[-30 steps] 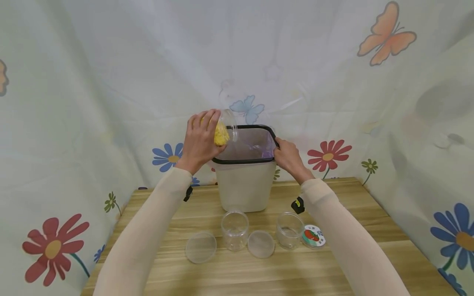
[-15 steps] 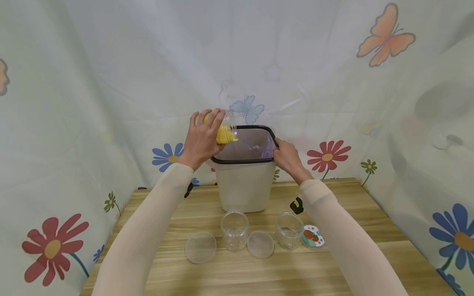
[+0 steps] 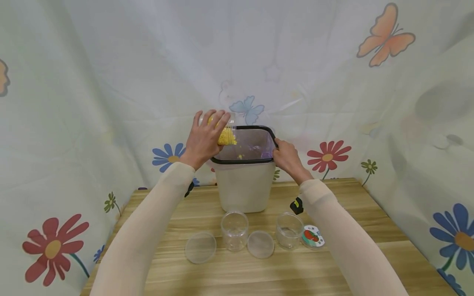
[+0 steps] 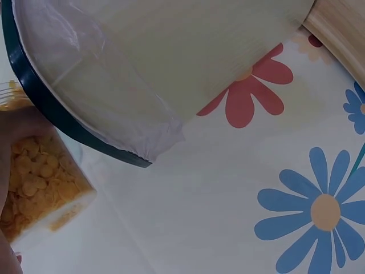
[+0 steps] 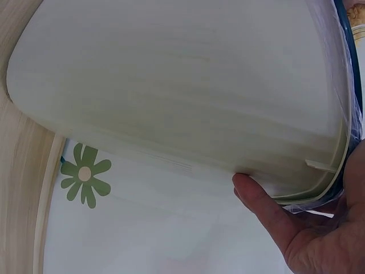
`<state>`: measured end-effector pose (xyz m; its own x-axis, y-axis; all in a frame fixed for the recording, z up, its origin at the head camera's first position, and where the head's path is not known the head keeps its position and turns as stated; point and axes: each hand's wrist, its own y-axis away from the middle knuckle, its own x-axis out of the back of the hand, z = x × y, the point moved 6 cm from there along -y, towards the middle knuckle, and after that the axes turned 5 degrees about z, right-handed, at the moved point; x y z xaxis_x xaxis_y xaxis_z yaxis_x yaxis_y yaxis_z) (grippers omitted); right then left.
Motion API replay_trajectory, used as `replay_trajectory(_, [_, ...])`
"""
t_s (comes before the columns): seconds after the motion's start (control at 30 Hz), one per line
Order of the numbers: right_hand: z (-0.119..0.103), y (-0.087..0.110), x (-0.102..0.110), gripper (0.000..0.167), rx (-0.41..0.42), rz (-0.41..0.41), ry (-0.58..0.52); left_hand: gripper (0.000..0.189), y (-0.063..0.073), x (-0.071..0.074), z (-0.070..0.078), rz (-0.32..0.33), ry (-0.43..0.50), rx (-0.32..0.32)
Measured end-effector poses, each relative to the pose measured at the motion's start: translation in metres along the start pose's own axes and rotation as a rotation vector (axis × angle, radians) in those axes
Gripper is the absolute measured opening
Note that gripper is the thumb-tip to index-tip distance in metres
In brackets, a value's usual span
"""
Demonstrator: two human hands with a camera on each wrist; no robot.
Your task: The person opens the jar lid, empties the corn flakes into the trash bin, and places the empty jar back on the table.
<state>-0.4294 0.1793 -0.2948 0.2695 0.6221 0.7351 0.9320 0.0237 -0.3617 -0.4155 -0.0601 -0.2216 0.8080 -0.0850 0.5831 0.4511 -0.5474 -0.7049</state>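
My left hand [image 3: 203, 142] grips a clear plastic jar [image 3: 231, 122] tipped on its side, mouth toward the trash bin [image 3: 244, 187]. Small yellow flakes [image 3: 227, 137] lie in the jar up to its mouth; in the left wrist view they look rounded and thin [image 4: 34, 171]. A few yellow bits [image 3: 240, 156] show inside the bin's opening. With my right hand [image 3: 288, 155] I hold the bin's black rim [image 3: 246, 161] at its right side; the thumb [image 5: 259, 200] lies along the outer wall in the right wrist view. A thin, purplish liner [image 4: 120, 97] hangs over the rim.
In front of the bin on the wooden table [image 3: 207, 281] stand two clear jars, one left [image 3: 235, 232] and one right [image 3: 289, 231]. Beside them lie two translucent lids [image 3: 200, 248] and a round lid with a tomato picture [image 3: 312, 236]. A flower-printed cloth [image 3: 148, 82] hangs behind.
The left hand has tilted the jar further and moved slightly right over the bin. The flakes have slid to the jar's mouth, and some bits now show in the bin's opening. The right hand stays.
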Motion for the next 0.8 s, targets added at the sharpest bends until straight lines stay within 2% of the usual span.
replay_trajectory(0.23, [0.002, -0.001, -0.001, 0.057, -0.006, 0.001, 0.002, 0.096, -0.002, -0.002, 0.004, -0.03, -0.029, -0.028])
replay_trajectory(0.8, [0.002, 0.001, -0.001, 0.057, -0.032, -0.019, -0.01, 0.087, -0.005, -0.001, 0.011, -0.031, -0.08, -0.093])
